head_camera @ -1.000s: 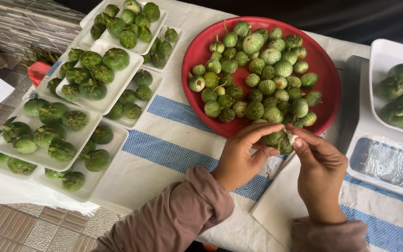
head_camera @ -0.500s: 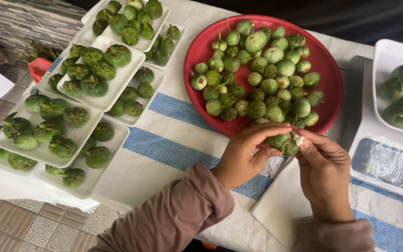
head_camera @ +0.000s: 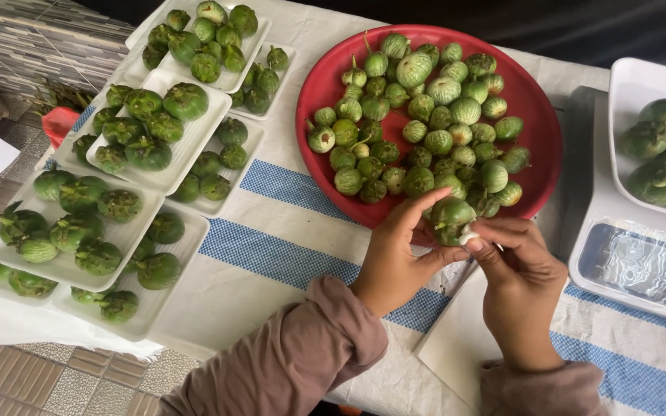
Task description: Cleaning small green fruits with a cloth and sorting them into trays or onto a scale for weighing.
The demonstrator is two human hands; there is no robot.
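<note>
Head view, looking down: fingertips (head_camera: 468, 240) of both hands meet on one small green eggplant (head_camera: 449, 219). The left hand (head_camera: 398, 258) is closed on the fruit, its index finger curved over the top and its thumb under it. The right hand (head_camera: 519, 285) pinches the fruit's lower right end, where a pale bit shows between thumb and forefinger. The fruit is nearly round, so its long axis is hard to judge; that pinched pale end points toward the right hand. It is held just over the near rim of the red round plate (head_camera: 537, 139), which carries a heap of similar small striped green eggplants. Under the hands lies a white cloth with blue stripes (head_camera: 271, 254). Left of the plate, stacked white foam trays (head_camera: 194, 146) hold larger green eggplants. At the far right, a white tray (head_camera: 626, 85) holds bigger ones.
</note>
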